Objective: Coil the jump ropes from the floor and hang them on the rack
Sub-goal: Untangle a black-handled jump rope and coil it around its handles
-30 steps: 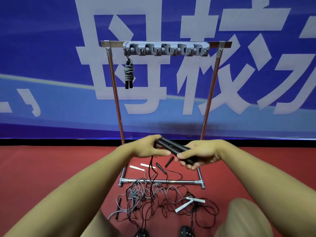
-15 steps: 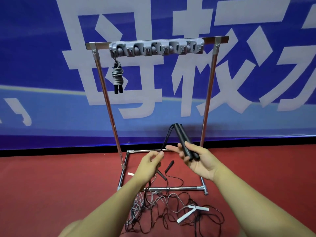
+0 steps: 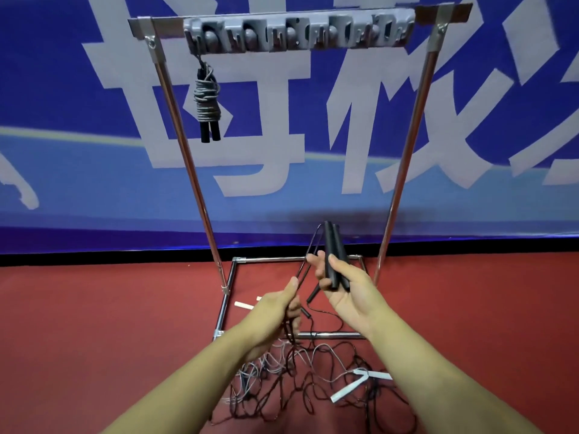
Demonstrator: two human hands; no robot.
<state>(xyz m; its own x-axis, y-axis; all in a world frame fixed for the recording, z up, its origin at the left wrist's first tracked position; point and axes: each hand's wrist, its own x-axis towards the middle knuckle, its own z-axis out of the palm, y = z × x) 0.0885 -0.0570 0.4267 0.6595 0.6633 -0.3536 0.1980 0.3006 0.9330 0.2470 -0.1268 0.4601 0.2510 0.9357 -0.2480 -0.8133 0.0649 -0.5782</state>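
Right hand point(image 3: 346, 288) grips two slim matte black handles point(image 3: 334, 252) upright; left hand point(image 3: 275, 311) pinches their thin black cord point(image 3: 308, 258) taut, before the chrome rack point(image 3: 194, 170), above tangled ropes point(image 3: 300, 386).

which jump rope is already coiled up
The grey-corded rope hanging from the rack's leftmost hook, black handles down. The others lie loose on the floor or sit in the hands.

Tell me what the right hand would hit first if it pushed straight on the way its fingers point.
Probably the black cord stretched between the handles and the left hand; the right hand points up-left toward it, though depth is unclear.
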